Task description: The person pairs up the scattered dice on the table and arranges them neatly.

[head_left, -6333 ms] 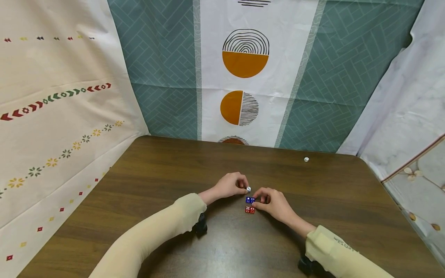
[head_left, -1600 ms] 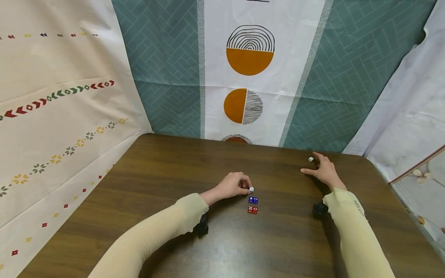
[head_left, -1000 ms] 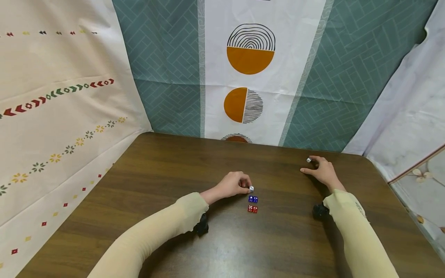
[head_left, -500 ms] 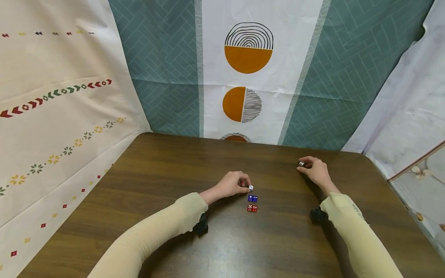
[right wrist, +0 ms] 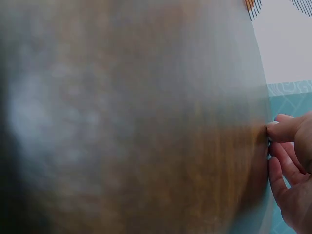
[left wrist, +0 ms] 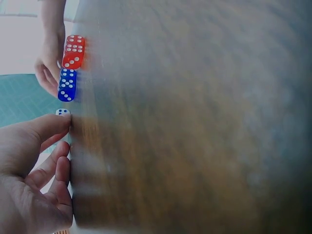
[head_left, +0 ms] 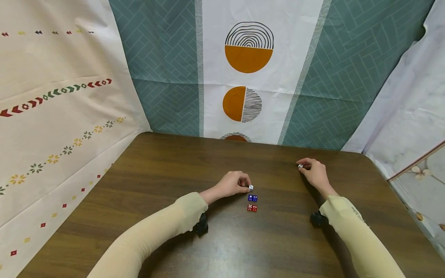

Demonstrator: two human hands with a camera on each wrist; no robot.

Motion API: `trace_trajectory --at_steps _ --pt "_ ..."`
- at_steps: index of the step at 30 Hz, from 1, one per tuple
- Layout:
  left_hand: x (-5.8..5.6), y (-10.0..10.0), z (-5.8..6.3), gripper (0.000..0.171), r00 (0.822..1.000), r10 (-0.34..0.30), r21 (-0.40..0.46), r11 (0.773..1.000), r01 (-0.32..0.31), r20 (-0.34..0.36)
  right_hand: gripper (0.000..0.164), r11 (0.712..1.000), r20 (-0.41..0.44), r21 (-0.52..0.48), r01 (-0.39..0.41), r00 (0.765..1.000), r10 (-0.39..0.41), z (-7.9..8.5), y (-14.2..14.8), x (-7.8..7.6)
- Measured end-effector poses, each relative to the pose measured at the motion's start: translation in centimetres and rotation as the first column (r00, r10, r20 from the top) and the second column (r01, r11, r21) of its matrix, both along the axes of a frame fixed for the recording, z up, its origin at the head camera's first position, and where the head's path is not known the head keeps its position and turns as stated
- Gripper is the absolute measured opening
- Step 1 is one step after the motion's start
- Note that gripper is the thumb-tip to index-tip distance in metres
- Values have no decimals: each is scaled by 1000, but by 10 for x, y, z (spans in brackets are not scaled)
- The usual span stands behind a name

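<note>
My left hand (head_left: pixel 232 184) pinches a white die (head_left: pixel 251 187) on the table, thumb against its left side. In the left wrist view part of that white die (left wrist: pixel 62 112) shows beyond the thumb. Just nearer to me lie two blue dice (head_left: pixel 252 198) side by side. A pair of red dice (head_left: pixel 252 208) lies in front of the blue ones. Farther right, my right hand (head_left: pixel 315 173) holds a second white die (head_left: pixel 300 166) between thumb and index finger, low over the table. Fingers largely hide this die in the right wrist view.
The dark wooden table (head_left: pixel 180 158) ends at a back edge against a teal and white patterned cloth (head_left: pixel 167 69). Cream cloth (head_left: pixel 62 135) hangs at the left, and pale marbled cloth (head_left: pixel 399 112) at the right.
My right hand left the blue dice for the far right white die, closed finger and thumb on it and brought it slightly left and nearer. My left hand stays on its die.
</note>
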State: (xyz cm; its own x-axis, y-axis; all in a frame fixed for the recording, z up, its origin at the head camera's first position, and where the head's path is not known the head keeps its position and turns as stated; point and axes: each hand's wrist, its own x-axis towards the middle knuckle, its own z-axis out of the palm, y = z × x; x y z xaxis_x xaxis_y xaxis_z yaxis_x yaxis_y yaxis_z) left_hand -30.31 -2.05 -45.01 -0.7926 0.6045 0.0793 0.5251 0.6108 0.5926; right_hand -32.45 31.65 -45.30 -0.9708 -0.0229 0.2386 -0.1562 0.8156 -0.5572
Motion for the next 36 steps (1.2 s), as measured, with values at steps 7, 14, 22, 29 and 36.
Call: trace_trajectory --at_steps 7,14,22,29,36 --pt "-1 0 0 10 1000 3 -7 1000 -3 1 24 1000 -4 -15 -23 1000 23 -3 -9 2" --pt "0 0 1 10 1000 0 -6 1000 0 5 24 997 -2 -40 -61 998 61 -2 -28 8" --pt "1 0 2 10 1000 -1 -1 1000 1 3 24 991 31 -64 -115 993 117 -1 -52 17" --pt "1 -1 1 9 1000 -4 6 1000 4 -7 22 983 46 -64 -173 983 176 0 -65 27" --pt "0 -1 0 9 1000 -9 11 1000 10 -17 26 986 48 -50 -159 986 161 -3 -66 28"
